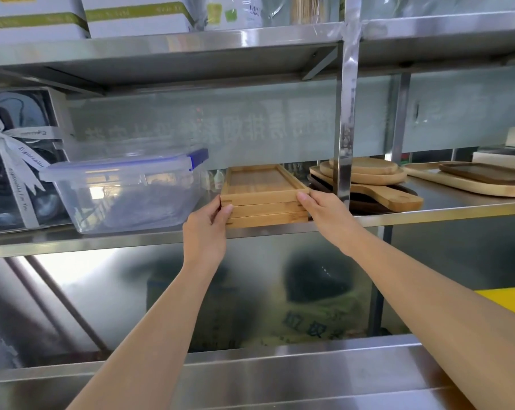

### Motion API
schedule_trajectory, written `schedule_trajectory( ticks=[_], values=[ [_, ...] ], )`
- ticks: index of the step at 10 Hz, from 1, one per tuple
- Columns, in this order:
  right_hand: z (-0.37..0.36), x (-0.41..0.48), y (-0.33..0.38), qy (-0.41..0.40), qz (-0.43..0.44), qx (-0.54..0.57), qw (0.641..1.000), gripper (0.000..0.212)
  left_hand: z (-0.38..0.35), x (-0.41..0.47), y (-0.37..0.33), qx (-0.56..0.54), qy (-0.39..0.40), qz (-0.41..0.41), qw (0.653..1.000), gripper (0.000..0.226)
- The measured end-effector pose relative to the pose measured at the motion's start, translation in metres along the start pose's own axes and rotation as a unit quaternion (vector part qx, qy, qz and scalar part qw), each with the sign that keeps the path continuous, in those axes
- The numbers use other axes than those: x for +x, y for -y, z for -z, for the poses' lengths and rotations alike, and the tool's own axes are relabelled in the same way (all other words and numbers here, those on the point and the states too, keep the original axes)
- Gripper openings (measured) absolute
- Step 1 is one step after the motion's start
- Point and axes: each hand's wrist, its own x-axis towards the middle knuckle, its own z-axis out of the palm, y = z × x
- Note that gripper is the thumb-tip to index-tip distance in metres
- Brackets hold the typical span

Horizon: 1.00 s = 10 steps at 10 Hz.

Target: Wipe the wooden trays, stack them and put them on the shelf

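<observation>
So the stack of wooden trays is sitting on the steel shelf, right at its front edge. Looks like three of them, all the same rectangular shape, light bamboo-coloured wood with a low raised rim and little finger joints showing at the corners. The top one has a flat, fine-grained bottom, matte finish. They're lined up pretty neatly, edges flush.

Both hands are on the stack. The left hand grips the stack's near left corner, fingers curled in narrow against the wood with the thumb on the side. The right hand is on the near right corner, thumb pressed on the front edge of the top tray, the rest of the hand wrapped around the side. Both forearms are bare.

Just left of the trays there's a clear plastic container, boxy with rounded corners, a cloudy lid and a blue clip; something dark is inside but I can't tell what. Further left of that, a gift box with a see-through window and a white printed ribbon tied in a bow.

Right of the trays, partly behind a shiny steel upright post, is a pile of round wooden plates on a paddle-shaped wooden board with a handle hole. Further right, a dark wood rectangular tray sits inside a bigger pale one.

The shelf itself is brushed stainless, pretty reflective, with a frosted panel behind it.
</observation>
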Motion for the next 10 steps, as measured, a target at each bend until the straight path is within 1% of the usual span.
schedule_trajectory(
  ticks=[1,2,3,4,5,6,7,8,9,10],
  values=[
    [-0.001,0.0,0.001,0.003,-0.003,-0.011,1.0,0.045,0.0,-0.001,-0.002,-0.017,0.001,0.02,1.0,0.031],
    [0.0,-0.004,0.002,0.045,-0.008,0.024,0.999,0.037,0.002,-0.003,-0.002,-0.01,0.051,0.026,0.998,0.038],
    [0.001,-0.007,-0.002,0.085,-0.009,-0.004,0.996,0.043,0.004,-0.006,0.003,0.07,0.092,0.016,0.993,0.05],
    [0.002,-0.007,-0.002,0.076,-0.01,-0.053,0.996,0.043,0.007,-0.007,0.004,0.066,0.075,0.019,0.995,0.044],
    [-0.001,-0.005,-0.001,0.077,-0.011,-0.054,0.996,0.045,0.01,-0.005,0.003,0.068,0.076,0.017,0.995,0.039],
    [-0.002,-0.003,0.001,0.071,-0.011,-0.071,0.995,0.045,0.01,-0.004,0.001,0.063,0.066,0.024,0.996,0.039],
    [-0.003,-0.004,0.002,0.067,-0.013,-0.099,0.993,0.044,0.006,-0.002,-0.001,0.051,0.049,0.044,0.997,0.041],
    [-0.002,-0.005,0.005,0.067,-0.019,-0.118,0.991,0.045,0.005,0.002,-0.001,0.054,0.049,0.063,0.995,0.042],
    [0.0,-0.007,0.008,0.081,-0.018,-0.163,0.983,0.049,0.004,0.008,0.002,0.061,0.056,0.076,0.994,0.042],
    [0.003,-0.013,0.01,0.075,-0.006,-0.178,0.981,0.057,0.007,0.006,-0.001,0.083,0.064,0.065,0.992,0.052]
  ],
)
